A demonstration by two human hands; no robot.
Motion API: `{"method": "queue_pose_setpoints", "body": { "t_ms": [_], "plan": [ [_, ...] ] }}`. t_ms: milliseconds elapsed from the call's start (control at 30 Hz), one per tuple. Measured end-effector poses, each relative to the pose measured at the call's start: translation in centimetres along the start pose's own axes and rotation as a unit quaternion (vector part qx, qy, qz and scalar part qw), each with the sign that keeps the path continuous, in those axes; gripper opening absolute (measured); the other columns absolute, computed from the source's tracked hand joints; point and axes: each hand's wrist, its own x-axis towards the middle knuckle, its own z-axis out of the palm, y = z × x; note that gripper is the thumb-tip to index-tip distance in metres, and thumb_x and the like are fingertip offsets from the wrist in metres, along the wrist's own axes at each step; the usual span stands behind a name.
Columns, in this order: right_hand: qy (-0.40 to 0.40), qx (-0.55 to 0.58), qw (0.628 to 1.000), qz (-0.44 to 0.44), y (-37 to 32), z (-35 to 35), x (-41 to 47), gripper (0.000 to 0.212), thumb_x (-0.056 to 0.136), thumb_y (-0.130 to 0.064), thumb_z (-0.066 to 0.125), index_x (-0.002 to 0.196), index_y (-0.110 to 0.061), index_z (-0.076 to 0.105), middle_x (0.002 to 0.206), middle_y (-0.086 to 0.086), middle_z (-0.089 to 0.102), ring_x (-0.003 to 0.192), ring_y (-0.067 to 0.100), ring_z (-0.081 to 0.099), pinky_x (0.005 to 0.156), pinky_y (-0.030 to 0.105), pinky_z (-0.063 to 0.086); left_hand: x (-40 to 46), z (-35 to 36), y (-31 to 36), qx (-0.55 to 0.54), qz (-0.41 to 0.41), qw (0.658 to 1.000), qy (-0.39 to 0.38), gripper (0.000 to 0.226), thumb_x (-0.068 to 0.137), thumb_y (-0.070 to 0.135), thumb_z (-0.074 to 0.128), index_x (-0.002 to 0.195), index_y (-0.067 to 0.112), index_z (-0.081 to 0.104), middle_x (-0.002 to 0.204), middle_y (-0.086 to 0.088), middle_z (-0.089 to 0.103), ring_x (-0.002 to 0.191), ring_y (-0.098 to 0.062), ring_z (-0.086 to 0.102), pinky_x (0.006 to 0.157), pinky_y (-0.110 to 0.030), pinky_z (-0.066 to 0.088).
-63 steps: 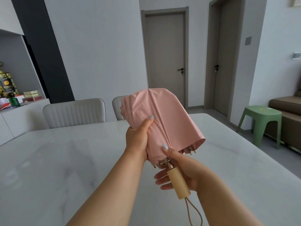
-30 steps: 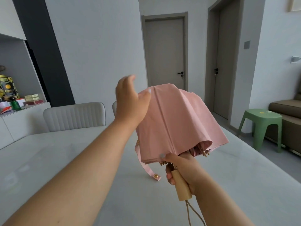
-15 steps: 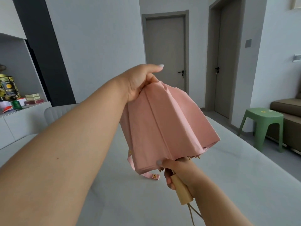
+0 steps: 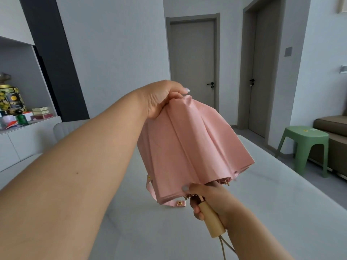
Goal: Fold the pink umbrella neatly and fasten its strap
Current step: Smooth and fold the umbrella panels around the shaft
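A white table [image 4: 272,212] fills the near and middle ground, and the whole job is held up in the air above it, probably so the cloth can hang free and its pleats fall straight.

The pink umbrella [image 4: 187,147] is collapsed but not yet wrapped: its canopy flares loosely toward the near right, top end pointing far and up, handle end pointing near and down. That tilt likely lets the panels drape away from the shaft so they can be gathered one over another.

The left hand [image 4: 161,99] reaches across from the left and is curled round the far top of the canopy, pinching the cloth there, which seems meant to steady that end or turn the fabric about the shaft.

The right hand [image 4: 210,201] is wrapped round the wooden handle [image 4: 213,220] at the near end, its thumb pressing up against the canopy's hem, so it serves as the fixed anchor while the other hand works.

The strap [image 4: 170,203] dangles unfastened below the hem on the left, its snap showing; judging by that, the wrapping and fastening are both left to do.

A thin cord loop [image 4: 225,246] trails from the butt of the handle.
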Motion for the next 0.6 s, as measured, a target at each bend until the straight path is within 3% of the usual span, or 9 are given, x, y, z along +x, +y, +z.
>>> {"method": "queue_pose_setpoints", "body": {
  "t_ms": [133,200,267,300,333,400,467,533,600],
  "plan": [
    [-0.014,-0.007,1.000,0.015,0.0,0.3,0.0,0.019,0.083,-0.006,0.066,0.096,0.003,0.054,0.048,0.007,0.055,0.033,0.017,0.042,0.040,0.023,0.038,0.1,0.3,-0.2,0.051,0.004,0.998,0.033,0.048,0.086,0.011,0.057,0.039,0.018,0.060,0.051,0.006,0.060,0.056,-0.009,0.055,0.052,-0.017,0.043],
    [-0.018,-0.014,1.000,0.022,0.1,0.3,0.0,0.021,0.082,-0.008,0.068,0.096,0.003,0.055,0.051,0.011,0.052,0.034,0.018,0.042,0.041,0.024,0.038,0.4,0.6,-0.1,0.058,0.002,0.997,0.053,0.050,0.084,0.011,0.058,0.035,0.018,0.058,0.048,0.008,0.058,0.057,-0.010,0.052,0.053,-0.019,0.041],
    [-0.020,-0.030,0.999,0.035,0.2,0.3,0.1,0.020,0.082,-0.011,0.068,0.092,0.003,0.057,0.050,0.012,0.051,0.034,0.018,0.042,0.042,0.024,0.039,0.6,0.8,0.3,0.097,0.004,0.992,0.077,0.020,0.072,0.025,0.072,0.053,0.019,0.070,0.063,0.005,0.066,0.066,-0.013,0.060,0.062,-0.022,0.047],
    [-0.023,-0.045,0.998,0.044,0.2,0.3,0.1,0.019,0.082,-0.013,0.068,0.088,0.003,0.058,0.049,0.011,0.052,0.035,0.018,0.043,0.043,0.023,0.039,0.6,0.9,0.5,0.132,0.004,0.988,0.085,0.019,0.060,0.034,0.079,0.071,0.018,0.075,0.078,0.001,0.071,0.076,-0.016,0.065,0.071,-0.027,0.052],
    [-0.025,-0.059,0.997,0.052,0.3,0.3,0.1,0.020,0.082,-0.016,0.068,0.082,0.002,0.060,0.049,0.011,0.053,0.035,0.019,0.043,0.044,0.023,0.040,0.7,1.0,0.6,0.164,0.001,0.982,0.089,0.043,0.050,0.037,0.082,0.086,0.015,0.076,0.091,-0.004,0.073,0.085,-0.021,0.069,0.080,-0.033,0.056],
    [-0.027,-0.068,0.996,0.057,0.3,0.3,0.1,0.020,0.080,-0.018,0.070,0.076,0.000,0.062,0.050,0.013,0.054,0.036,0.019,0.044,0.045,0.023,0.040,0.7,1.3,0.7,0.160,0.007,0.982,0.097,0.053,0.048,0.034,0.082,0.094,0.010,0.075,0.099,-0.009,0.073,0.093,-0.025,0.070,0.089,-0.038,0.055],
    [-0.025,-0.055,0.997,0.049,0.3,0.2,0.1,0.018,0.081,-0.016,0.070,0.079,0.001,0.062,0.049,0.012,0.053,0.035,0.019,0.043,0.044,0.024,0.040,0.7,1.3,0.8,0.117,0.025,0.989,0.092,0.038,0.055,0.027,0.079,0.087,0.008,0.074,0.090,-0.007,0.073,0.083,-0.021,0.070,0.085,-0.032,0.055],
    [-0.019,-0.033,0.999,0.035,0.3,0.1,0.1,0.017,0.082,-0.011,0.068,0.087,0.003,0.059,0.048,0.010,0.052,0.034,0.018,0.042,0.042,0.024,0.039,0.3,1.2,1.0,-0.009,0.061,0.996,0.069,0.008,0.076,0.015,0.071,0.078,0.009,0.066,0.070,-0.005,0.063,0.061,-0.015,0.060,0.064,-0.023,0.049],
    [-0.015,-0.014,1.000,0.024,0.2,0.0,0.2,0.017,0.081,-0.009,0.069,0.088,0.003,0.059,0.051,0.011,0.053,0.035,0.019,0.042,0.042,0.025,0.038,0.3,0.4,0.8,-0.149,0.098,0.983,0.049,0.011,0.086,0.008,0.061,0.078,0.014,0.058,0.065,-0.002,0.054,0.053,-0.011,0.051,0.054,-0.021,0.040]
  ]
}}
